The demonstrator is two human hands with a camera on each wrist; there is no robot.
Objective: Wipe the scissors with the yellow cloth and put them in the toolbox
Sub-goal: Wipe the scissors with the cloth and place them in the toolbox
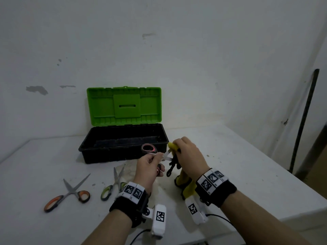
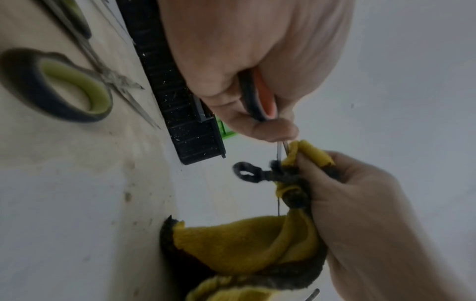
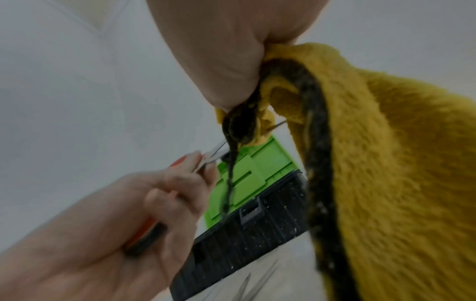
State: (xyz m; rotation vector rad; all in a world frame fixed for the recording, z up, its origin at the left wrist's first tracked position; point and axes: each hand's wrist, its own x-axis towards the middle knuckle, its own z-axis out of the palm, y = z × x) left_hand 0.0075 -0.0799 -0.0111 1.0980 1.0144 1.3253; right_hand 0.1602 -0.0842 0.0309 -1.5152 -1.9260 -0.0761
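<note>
A: Scissors status, from the left?
B: Orange-handled scissors [image 1: 66,196] and green-handled scissors [image 1: 113,184] lie on the table [image 1: 247,165]. Left hand [image 1: 147,167] grips the red-handled scissors [image 1: 150,149] by the handles.
A: Right side?
B: Right hand [image 1: 189,154] pinches the yellow cloth [image 1: 185,184] around the blades, just before the open toolbox [image 1: 123,137].

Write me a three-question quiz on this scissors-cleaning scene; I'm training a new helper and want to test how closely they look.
1. True or false: the toolbox lid is open.
2. How many pairs of scissors lie on the table? A) one B) two C) three
3. Fill in: the right hand wraps the ______ around the blades of the red-handled scissors, which the left hand grips.

Key:
1. True; the green lid stands up.
2. B: the orange-handled scissors and the green-handled scissors.
3. Yellow cloth.
</note>
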